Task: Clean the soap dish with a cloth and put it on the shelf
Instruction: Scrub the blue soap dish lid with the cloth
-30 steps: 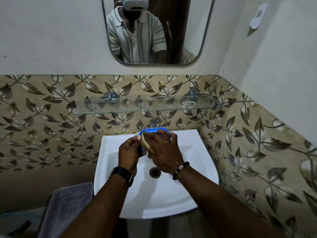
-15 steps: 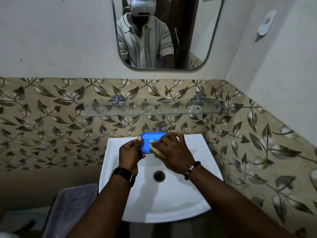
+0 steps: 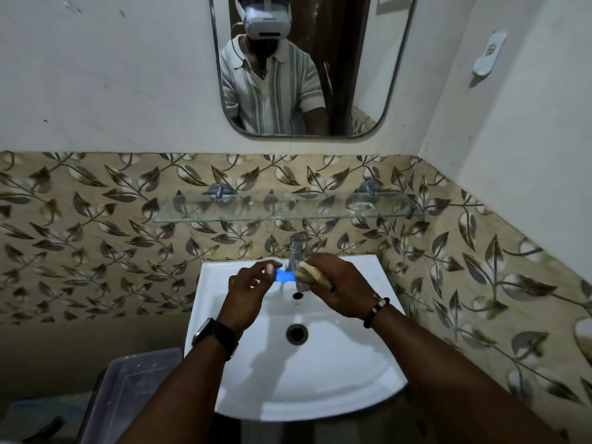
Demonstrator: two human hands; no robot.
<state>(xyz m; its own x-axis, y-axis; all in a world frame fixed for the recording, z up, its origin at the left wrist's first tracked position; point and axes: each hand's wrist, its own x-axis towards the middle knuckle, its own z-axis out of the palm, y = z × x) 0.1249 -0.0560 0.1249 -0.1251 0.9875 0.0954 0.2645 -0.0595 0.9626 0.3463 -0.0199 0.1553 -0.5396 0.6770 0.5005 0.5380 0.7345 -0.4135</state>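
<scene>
Over the back of the white sink (image 3: 320,379) my left hand (image 3: 248,290) grips the left end of the blue soap dish (image 3: 286,277), most of which is hidden between my two hands. My right hand (image 3: 339,286) is closed around a yellowish cloth (image 3: 309,273) that presses against the dish's right end. The glass shelf (image 3: 288,213) hangs on the tiled wall above the tap, with nothing but a small clear item at its right end.
A chrome tap (image 3: 297,251) stands right behind the dish. A mirror (image 3: 307,65) is on the wall above the shelf. A grey plastic box (image 3: 128,389) sits on the floor left of the sink. The right wall is close by.
The view has tilted up a little. The dish has turned in my hands so less of its blue face shows, and the cloth has slid toward its right end.
</scene>
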